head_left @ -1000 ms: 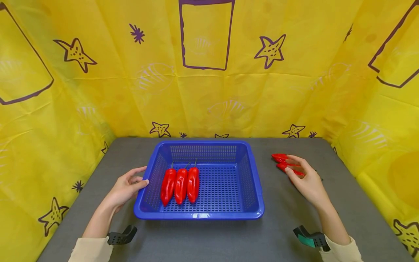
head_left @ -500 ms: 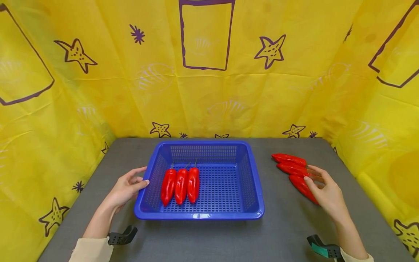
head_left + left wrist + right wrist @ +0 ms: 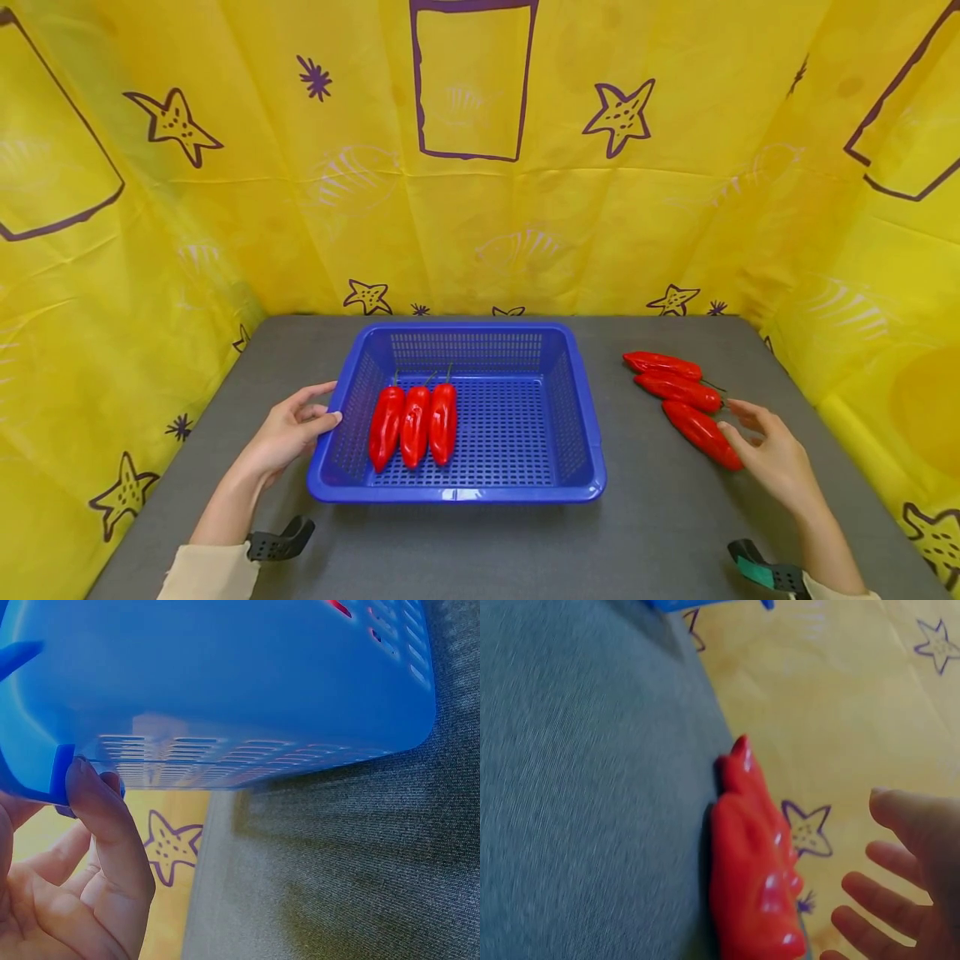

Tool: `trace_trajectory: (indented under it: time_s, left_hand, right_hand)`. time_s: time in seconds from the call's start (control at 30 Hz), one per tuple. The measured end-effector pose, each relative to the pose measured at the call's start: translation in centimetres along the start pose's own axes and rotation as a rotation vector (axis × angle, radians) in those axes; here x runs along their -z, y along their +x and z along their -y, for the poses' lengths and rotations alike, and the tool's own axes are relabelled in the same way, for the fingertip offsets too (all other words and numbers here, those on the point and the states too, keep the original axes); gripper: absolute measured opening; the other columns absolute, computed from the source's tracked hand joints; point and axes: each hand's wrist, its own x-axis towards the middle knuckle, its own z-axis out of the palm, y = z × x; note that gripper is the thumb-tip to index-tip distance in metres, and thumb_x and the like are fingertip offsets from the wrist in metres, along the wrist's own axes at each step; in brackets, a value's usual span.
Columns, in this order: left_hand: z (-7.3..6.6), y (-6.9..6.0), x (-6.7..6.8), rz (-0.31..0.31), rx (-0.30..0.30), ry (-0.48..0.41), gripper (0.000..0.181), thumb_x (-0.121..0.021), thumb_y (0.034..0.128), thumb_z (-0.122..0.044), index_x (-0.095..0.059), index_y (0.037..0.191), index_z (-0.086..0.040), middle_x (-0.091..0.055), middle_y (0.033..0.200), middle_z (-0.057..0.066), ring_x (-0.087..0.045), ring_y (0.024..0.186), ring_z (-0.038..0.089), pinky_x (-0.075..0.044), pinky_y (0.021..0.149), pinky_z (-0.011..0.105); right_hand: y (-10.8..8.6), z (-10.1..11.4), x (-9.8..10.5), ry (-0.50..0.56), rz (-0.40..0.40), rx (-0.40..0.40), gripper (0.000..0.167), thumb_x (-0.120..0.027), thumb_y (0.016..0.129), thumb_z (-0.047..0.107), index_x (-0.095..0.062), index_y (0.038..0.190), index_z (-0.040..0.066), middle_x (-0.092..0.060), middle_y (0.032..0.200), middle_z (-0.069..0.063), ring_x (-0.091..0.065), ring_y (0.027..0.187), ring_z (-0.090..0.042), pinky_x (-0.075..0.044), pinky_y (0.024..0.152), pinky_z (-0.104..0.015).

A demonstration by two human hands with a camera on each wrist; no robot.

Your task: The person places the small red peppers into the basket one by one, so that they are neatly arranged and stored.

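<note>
1. Blue slotted basket (image 3: pixel 457 495): upright on the table (image 3: pixel 517 554), its left rim pinched by the left hand (image 3: pixel 294 429).
2. Three red peppers (image 3: pixel 415 427): glossy, side by side in the basket's left half, stems toward the far side.
3. Three more peppers (image 3: pixel 678 390): red, lying fanned right of the basket, near the right hand (image 3: pixel 774 454).

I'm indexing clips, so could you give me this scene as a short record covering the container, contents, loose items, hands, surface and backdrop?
container: blue perforated basket
contents: three red peppers, side by side, left part of basket
loose items: three more peppers, right of the basket
left hand: grips the basket's left rim
right hand: near the loose peppers, holding nothing
surface: dark gray tabletop
backdrop: yellow cloth with starfish and fish drawings
</note>
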Motion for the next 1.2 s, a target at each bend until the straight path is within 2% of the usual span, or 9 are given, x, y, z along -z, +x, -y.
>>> trace_trajectory:
  time_s: [0.17,0.27,0.4,0.5,0.57,0.63,0.77,1.0,1.2]
  left_hand:
    - [0.2,0.1,0.1,-0.004,0.007,0.005,0.066,-0.063,0.0871,-0.028,-0.03,0.142,-0.012,-0.058,0.104,0.018,-0.064,0.083,0.023,-0.054,0.075,0.041]
    - [0.2,0.1,0.1,-0.001,0.003,0.003,0.066,-0.063,0.0871,-0.028,-0.03,0.142,-0.011,-0.058,0.104,0.018,-0.064,0.082,0.023,-0.055,0.075,0.04]
    - [0.1,0.0,0.0,0.002,-0.003,-0.002,0.065,-0.062,0.0882,-0.026,-0.029,0.142,-0.011,-0.059,0.103,0.017,-0.064,0.082,0.023,-0.055,0.074,0.039]
    - [0.0,0.0,0.0,0.003,-0.011,-0.005,0.064,-0.061,0.0887,-0.024,-0.029,0.143,-0.01,-0.059,0.101,0.016,-0.063,0.081,0.022,-0.055,0.073,0.039]
    - [0.0,0.0,0.1,0.002,-0.013,-0.006,0.064,-0.061,0.0888,-0.024,-0.029,0.143,-0.01,-0.059,0.1,0.016,-0.063,0.08,0.022,-0.055,0.073,0.039]
    - [0.0,0.1,0.1,0.002,-0.016,-0.005,0.064,-0.061,0.0888,-0.024,-0.029,0.142,-0.01,-0.059,0.1,0.016,-0.063,0.08,0.022,-0.055,0.073,0.039]
    - [0.1,0.1,0.1,0.001,-0.013,0.006,0.064,-0.061,0.0891,-0.024,-0.029,0.143,-0.011,-0.059,0.102,0.016,-0.063,0.081,0.022,-0.055,0.074,0.04]
    - [0.2,0.2,0.1,0.0,-0.007,0.015,0.065,-0.062,0.0883,-0.026,-0.03,0.142,-0.011,-0.058,0.103,0.017,-0.064,0.082,0.022,-0.054,0.075,0.041]
    - [0.3,0.2,0.1,0.002,0.003,0.011,0.066,-0.063,0.0871,-0.028,-0.03,0.142,-0.012,-0.058,0.104,0.019,-0.064,0.083,0.023,-0.054,0.076,0.042]
  right_hand:
    - [-0.2,-0.9,-0.1,-0.018,0.069,-0.02,0.05,-0.059,0.09,0.031,-0.048,0.126,-0.002,-0.049,0.124,-0.027,-0.052,0.104,-0.045,-0.053,0.069,-0.034]
    - [-0.3,-1.6,-0.2,-0.036,0.103,-0.02,0.051,-0.059,0.089,0.033,-0.048,0.126,-0.002,-0.048,0.124,-0.028,-0.053,0.103,-0.046,-0.052,0.065,-0.028]
    - [-0.5,-2.2,-0.4,-0.046,0.162,-0.022,0.055,-0.058,0.09,0.035,-0.045,0.129,-0.001,-0.045,0.127,-0.029,-0.054,0.103,-0.047,-0.053,0.066,-0.033]
    - [-0.6,-2.5,-0.6,-0.045,0.181,-0.015,0.057,-0.06,0.089,0.034,-0.044,0.129,-0.002,-0.048,0.123,-0.029,-0.056,0.099,-0.045,-0.051,0.065,-0.029]
    - [-0.6,-2.7,-0.8,-0.052,0.167,0.006,0.055,-0.063,0.087,0.033,-0.046,0.128,-0.001,-0.052,0.12,-0.028,-0.06,0.092,-0.038,-0.049,0.064,-0.025]
    - [-0.6,-2.8,-0.9,-0.064,0.143,0.028,0.053,-0.065,0.085,0.031,-0.049,0.125,-0.001,-0.055,0.115,-0.026,-0.063,0.084,-0.022,-0.047,0.063,-0.023]
    - [-0.6,-3.2,-1.1,-0.092,0.11,0.058,0.05,-0.068,0.083,0.028,-0.052,0.122,0.001,-0.058,0.111,-0.023,-0.055,0.075,0.001,-0.046,0.062,-0.023]
    - [-0.6,-3.6,-1.2,-0.095,0.105,0.073,0.046,-0.069,0.082,0.021,-0.053,0.119,-0.001,-0.059,0.105,-0.024,-0.061,0.078,-0.027,-0.046,0.061,-0.025]
    - [-0.3,-3.8,-1.3,-0.115,0.1,0.06,0.043,-0.067,0.084,0.02,-0.053,0.119,0.0,-0.06,0.104,-0.023,-0.062,0.079,-0.027,-0.047,0.062,-0.028]
